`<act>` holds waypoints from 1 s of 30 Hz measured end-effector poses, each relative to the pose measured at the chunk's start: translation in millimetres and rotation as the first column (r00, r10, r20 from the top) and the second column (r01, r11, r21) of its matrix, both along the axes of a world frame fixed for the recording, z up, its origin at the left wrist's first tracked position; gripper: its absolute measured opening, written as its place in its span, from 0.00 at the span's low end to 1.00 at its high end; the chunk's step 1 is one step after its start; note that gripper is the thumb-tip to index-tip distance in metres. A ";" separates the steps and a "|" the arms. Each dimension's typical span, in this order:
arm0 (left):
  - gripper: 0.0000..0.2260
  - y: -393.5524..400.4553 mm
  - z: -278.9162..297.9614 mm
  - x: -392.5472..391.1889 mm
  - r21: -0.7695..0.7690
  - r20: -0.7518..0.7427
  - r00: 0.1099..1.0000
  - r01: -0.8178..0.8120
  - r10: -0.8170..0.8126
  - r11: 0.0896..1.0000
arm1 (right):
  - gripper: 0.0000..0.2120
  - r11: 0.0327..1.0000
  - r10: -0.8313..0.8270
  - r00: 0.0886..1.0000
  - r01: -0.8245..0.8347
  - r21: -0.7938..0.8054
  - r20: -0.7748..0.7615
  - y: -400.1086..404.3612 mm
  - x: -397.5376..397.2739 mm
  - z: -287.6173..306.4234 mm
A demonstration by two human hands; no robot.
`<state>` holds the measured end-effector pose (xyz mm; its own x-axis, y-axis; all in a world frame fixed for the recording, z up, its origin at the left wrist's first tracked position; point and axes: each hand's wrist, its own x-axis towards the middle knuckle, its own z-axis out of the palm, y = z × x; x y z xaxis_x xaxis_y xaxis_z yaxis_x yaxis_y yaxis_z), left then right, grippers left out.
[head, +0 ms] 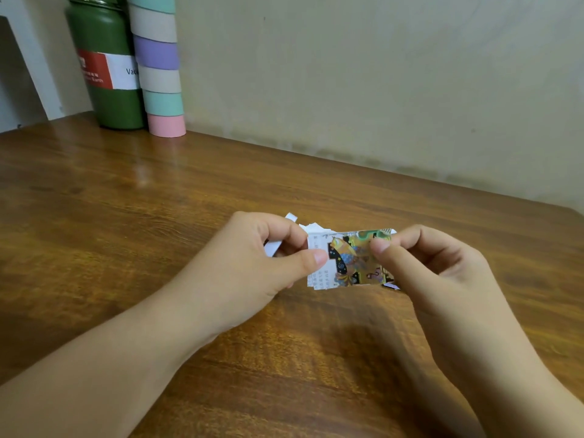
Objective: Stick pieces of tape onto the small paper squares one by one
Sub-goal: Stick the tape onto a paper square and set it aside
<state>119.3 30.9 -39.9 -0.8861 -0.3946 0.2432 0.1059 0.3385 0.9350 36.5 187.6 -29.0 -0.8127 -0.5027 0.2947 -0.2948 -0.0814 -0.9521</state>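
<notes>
My left hand (259, 257) pinches the left edge of a small white paper square (319, 273) printed with small text, thumb on its front. A piece of colourful patterned tape (354, 260) covers most of that paper. The right end of the tape is pinched by my right hand (426, 267) between thumb and forefinger. Both hands hold the paper just above the wooden table (158, 216). More white paper pieces (292, 218) stick out behind my left fingers; how many is hidden.
A green bottle (104, 61) with a red and white label stands at the back left against the wall. Beside it rises a stack of tape rolls (159, 64) in teal, grey, purple and pink.
</notes>
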 end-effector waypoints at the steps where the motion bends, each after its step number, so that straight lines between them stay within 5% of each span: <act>1: 0.09 -0.1 -1.0 0.0 -0.018 0.006 1.000 -0.006 0.006 1.000 | 0.09 1.000 -0.007 1.000 0.007 0.001 -0.012 -0.2 -0.4 -0.1; 15: 0.13 0.1 0.8 0.8 -0.053 0.004 1.000 -0.007 0.007 0.999 | 0.11 1.000 -0.013 0.999 0.014 0.016 -0.029 1.5 -4.2 -2.6; 30: 0.05 0.5 -0.8 -2.1 0.116 -0.052 0.998 0.031 -0.025 0.993 | 0.11 0.999 -0.041 0.999 0.041 0.004 -0.014 1.0 -5.3 -3.4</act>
<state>117.1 31.4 -40.7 -0.8852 -0.3980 0.2410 0.1614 0.2232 0.9613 31.2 188.6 -32.4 -0.8285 -0.4706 0.3037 -0.3108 -0.0647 -0.9483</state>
